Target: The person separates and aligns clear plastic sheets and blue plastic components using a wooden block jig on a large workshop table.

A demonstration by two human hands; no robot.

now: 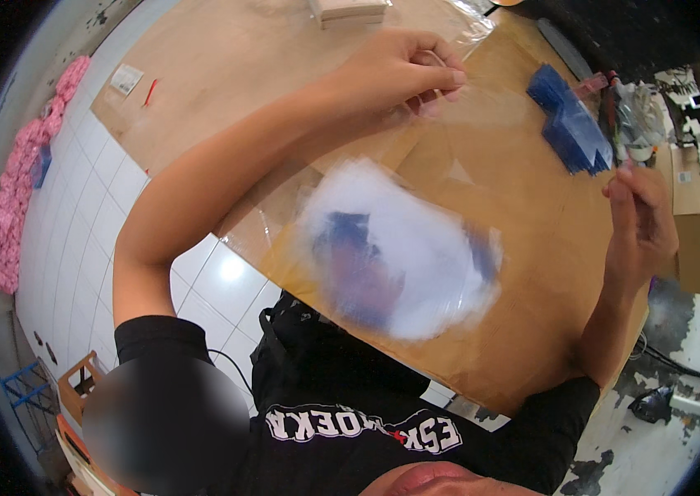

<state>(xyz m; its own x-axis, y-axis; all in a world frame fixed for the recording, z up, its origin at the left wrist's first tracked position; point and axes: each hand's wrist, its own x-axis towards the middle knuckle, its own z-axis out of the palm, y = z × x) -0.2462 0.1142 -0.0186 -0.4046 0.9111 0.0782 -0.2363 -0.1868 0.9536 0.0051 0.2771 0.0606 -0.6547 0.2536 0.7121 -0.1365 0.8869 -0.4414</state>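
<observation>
My left hand [432, 73] reaches over the far part of the table, thumb and fingers pinched together. Faint, see-through plastic film [490, 103] shows at its fingertips; its edges are hard to trace. On the right, my right hand [643, 211] is raised at the table's edge with thumb and forefinger pressed together; what they hold, if anything, is too small to make out. Between my arms, close to me, lies a white and blue bundle [432, 256], smeared in the picture, its kind unclear. A stack of dark blue flat packets [569, 124] lies beyond my right hand.
Brown paper [548, 273] covers the table. A pale stack of blocks or boxes [350, 11] sits at the far edge. A white label [126, 78] and a small red piece [150, 93] lie far left. Pink bundles [15, 198] line the wall; a cardboard box [689, 223] stands right.
</observation>
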